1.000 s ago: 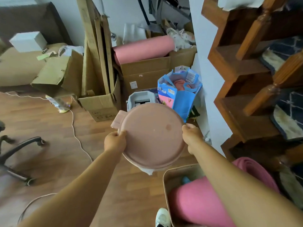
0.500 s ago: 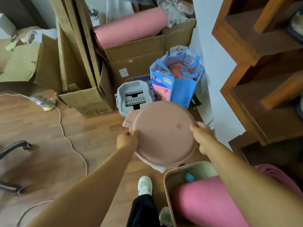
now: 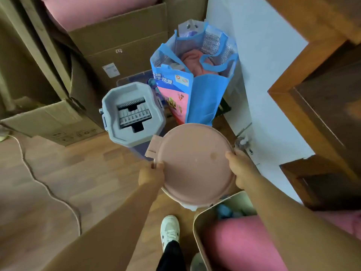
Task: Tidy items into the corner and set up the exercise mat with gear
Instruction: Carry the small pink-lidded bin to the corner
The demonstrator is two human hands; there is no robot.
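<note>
Pink plastic, round and lidded, the bin [image 3: 195, 163] is held between both hands over the wooden floor [image 3: 58, 173], close to the floor's corner where the white wall [image 3: 259, 75] starts. The lid hides whether its base touches the boards. The left hand [image 3: 151, 176] has its grip closed on the lid's left rim, just below the square tab, fingers curled under the edge. The right hand [image 3: 241, 169] has its grip wrapped round the right rim. Just beyond the bin stands a grey mop bucket [image 3: 132, 112], and beside it, against the wall, a blue bag [image 3: 195, 75] with pink cloth inside. A cardboard box [image 3: 121, 40] stands behind them. At the near right a beige basket [image 3: 197, 227] holds a rolled pink mat [image 3: 244, 245]. A white cable [image 3: 39, 182] winds across the floor's left side.
</note>
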